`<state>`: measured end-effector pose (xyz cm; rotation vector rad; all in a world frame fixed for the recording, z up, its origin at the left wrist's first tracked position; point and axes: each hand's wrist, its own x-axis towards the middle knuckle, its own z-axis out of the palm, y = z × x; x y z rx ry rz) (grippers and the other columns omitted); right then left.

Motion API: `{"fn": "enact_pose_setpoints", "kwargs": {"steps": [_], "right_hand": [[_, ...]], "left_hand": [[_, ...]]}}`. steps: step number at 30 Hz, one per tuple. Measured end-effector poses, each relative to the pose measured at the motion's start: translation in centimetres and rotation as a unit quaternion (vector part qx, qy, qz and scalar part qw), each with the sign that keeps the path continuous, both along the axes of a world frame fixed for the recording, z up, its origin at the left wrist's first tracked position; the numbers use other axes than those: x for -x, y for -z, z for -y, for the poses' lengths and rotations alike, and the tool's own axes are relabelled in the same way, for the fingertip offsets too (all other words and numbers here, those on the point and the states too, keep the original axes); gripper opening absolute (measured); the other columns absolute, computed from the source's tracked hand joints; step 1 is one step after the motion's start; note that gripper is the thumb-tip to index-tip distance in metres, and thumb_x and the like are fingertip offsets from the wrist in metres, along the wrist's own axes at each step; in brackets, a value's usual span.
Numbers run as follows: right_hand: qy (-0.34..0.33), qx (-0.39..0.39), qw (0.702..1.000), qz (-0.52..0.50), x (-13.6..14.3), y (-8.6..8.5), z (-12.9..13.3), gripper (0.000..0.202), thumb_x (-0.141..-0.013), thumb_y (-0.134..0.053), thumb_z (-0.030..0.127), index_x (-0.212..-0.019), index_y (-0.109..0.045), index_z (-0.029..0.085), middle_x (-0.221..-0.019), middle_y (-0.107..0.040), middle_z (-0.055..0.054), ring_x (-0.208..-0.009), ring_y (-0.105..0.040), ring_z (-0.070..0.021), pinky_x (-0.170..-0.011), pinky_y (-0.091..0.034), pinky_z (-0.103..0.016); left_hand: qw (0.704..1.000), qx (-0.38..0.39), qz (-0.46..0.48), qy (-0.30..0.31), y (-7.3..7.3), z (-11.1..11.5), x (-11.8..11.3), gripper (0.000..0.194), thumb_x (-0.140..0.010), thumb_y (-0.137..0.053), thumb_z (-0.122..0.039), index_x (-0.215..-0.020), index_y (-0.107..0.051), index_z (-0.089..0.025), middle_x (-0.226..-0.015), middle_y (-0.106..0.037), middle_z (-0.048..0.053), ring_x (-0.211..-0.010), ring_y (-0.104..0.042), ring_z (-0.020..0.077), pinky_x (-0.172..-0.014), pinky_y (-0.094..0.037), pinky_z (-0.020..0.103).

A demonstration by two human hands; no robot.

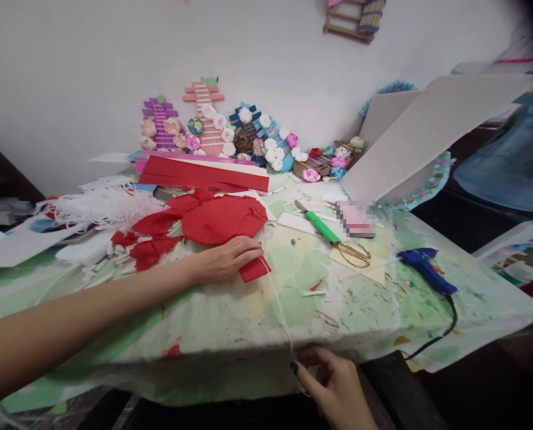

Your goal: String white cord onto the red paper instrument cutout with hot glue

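Reaching in from the left, my left hand (224, 260) presses a small folded red piece (253, 274) onto the table, its fingers together over the far edge. A thin white string (277, 297) runs from under those fingers towards the table's front edge. There my right hand (335, 382) pinches the string between thumb and fingers, and a loose end dangles below. Just beyond my left hand lies a rounded red crumpled piece (225, 218), with torn red scraps (152, 251) beside it. Whether the small piece is paper or cloth I cannot tell.
A blue glue gun (427, 269) with a black cord lies at the right. Gold-handled scissors (354, 254), a green cutter (322, 227) and a blurred-out pink object (356, 218) sit mid-table. White shredded strands (100, 209) heap at left; flower-trimmed crafts (208, 128) lean on the wall.
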<state>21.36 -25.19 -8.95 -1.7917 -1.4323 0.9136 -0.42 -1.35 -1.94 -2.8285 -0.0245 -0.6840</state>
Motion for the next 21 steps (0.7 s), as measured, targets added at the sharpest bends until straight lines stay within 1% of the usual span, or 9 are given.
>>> {"fn": "enact_pose_setpoints", "kwargs": {"steps": [2,6,7,10,11,12,16,18,21], "right_hand": [[-0.004,0.031,0.999,-0.008,0.0,-0.1,-0.1,0.036,-0.077,-0.060,0.042,-0.093,-0.072,0.011,-0.086,-0.073,-0.012,-0.044,-0.054,-0.0124,-0.043,-0.039,-0.023],[-0.004,0.075,0.992,-0.104,0.5,0.8,-0.2,0.052,-0.076,-0.060,0.050,-0.105,-0.067,0.008,-0.076,-0.071,-0.013,-0.037,-0.051,-0.0111,-0.036,-0.036,-0.022],[-0.004,0.083,0.986,-0.143,0.6,1.1,-0.2,0.055,-0.075,-0.060,0.053,-0.106,-0.066,0.008,-0.079,-0.070,-0.013,-0.037,-0.051,-0.0106,-0.035,-0.035,-0.022],[-0.007,0.102,0.963,-0.249,1.0,1.5,-0.3,0.059,-0.071,-0.062,0.060,-0.103,-0.062,0.011,-0.102,-0.066,-0.017,-0.037,-0.053,-0.0074,-0.033,-0.036,-0.021],[-0.011,0.107,0.956,-0.272,1.1,1.5,-0.3,0.059,-0.070,-0.062,0.062,-0.100,-0.062,0.011,-0.104,-0.065,-0.016,-0.036,-0.052,-0.0063,-0.033,-0.036,-0.020],[-0.014,0.110,0.951,-0.289,1.1,1.3,-0.4,0.058,-0.069,-0.062,0.063,-0.095,-0.061,0.011,-0.100,-0.065,-0.015,-0.036,-0.051,-0.0055,-0.033,-0.035,-0.019],[-0.027,0.124,0.940,-0.317,1.3,0.1,-0.8,0.057,-0.066,-0.063,0.067,-0.083,-0.058,0.013,-0.066,-0.063,-0.004,-0.032,-0.042,-0.0036,-0.033,-0.029,-0.017],[-0.026,0.126,0.938,-0.321,1.4,-0.3,-0.8,0.057,-0.067,-0.063,0.067,-0.082,-0.059,0.013,-0.055,-0.057,0.001,-0.032,-0.036,-0.0030,-0.033,-0.025,-0.016],[-0.023,0.105,0.936,-0.335,1.4,-0.5,-0.5,0.054,-0.068,-0.065,0.065,-0.079,-0.059,0.013,-0.044,-0.041,0.007,-0.033,-0.027,-0.0020,-0.035,-0.020,-0.016]], "left_hand": [[1.000,0.006,0.028,0.009,-0.3,0.2,0.0,0.033,-0.093,-0.034,-0.010,-0.125,-0.044,-0.010,-0.114,-0.057,0.019,-0.114,-0.052,0.0227,-0.095,-0.048,0.039],[0.998,0.012,0.049,0.045,-0.9,0.6,0.1,0.028,-0.095,-0.037,-0.013,-0.120,-0.049,-0.011,-0.112,-0.058,0.019,-0.117,-0.052,0.0235,-0.097,-0.047,0.039],[0.997,0.014,0.053,0.048,-0.9,0.6,0.2,0.028,-0.095,-0.036,-0.013,-0.119,-0.050,-0.011,-0.112,-0.059,0.019,-0.118,-0.051,0.0235,-0.098,-0.047,0.040],[0.997,0.025,0.057,0.046,-1.0,0.9,0.3,0.028,-0.095,-0.035,-0.013,-0.118,-0.052,-0.011,-0.113,-0.060,0.018,-0.119,-0.051,0.0231,-0.098,-0.047,0.039],[0.997,0.028,0.059,0.044,-1.0,1.0,0.3,0.028,-0.095,-0.036,-0.013,-0.117,-0.053,-0.011,-0.113,-0.060,0.019,-0.119,-0.051,0.0231,-0.098,-0.048,0.039],[0.997,0.029,0.062,0.043,-1.1,1.1,0.3,0.027,-0.095,-0.036,-0.013,-0.116,-0.053,-0.010,-0.113,-0.060,0.019,-0.118,-0.052,0.0231,-0.097,-0.048,0.039],[0.996,0.023,0.084,0.037,-1.3,1.4,0.1,0.026,-0.095,-0.036,-0.013,-0.113,-0.054,-0.009,-0.109,-0.062,0.018,-0.113,-0.055,0.0223,-0.095,-0.050,0.038],[0.995,0.022,0.091,0.032,-1.5,1.4,0.1,0.026,-0.096,-0.035,-0.014,-0.112,-0.055,-0.010,-0.108,-0.062,0.017,-0.111,-0.056,0.0213,-0.094,-0.050,0.037],[0.995,0.019,0.099,0.027,-1.6,1.4,0.0,0.025,-0.096,-0.035,-0.014,-0.111,-0.055,-0.011,-0.106,-0.063,0.016,-0.108,-0.058,0.0205,-0.092,-0.051,0.037]]}}
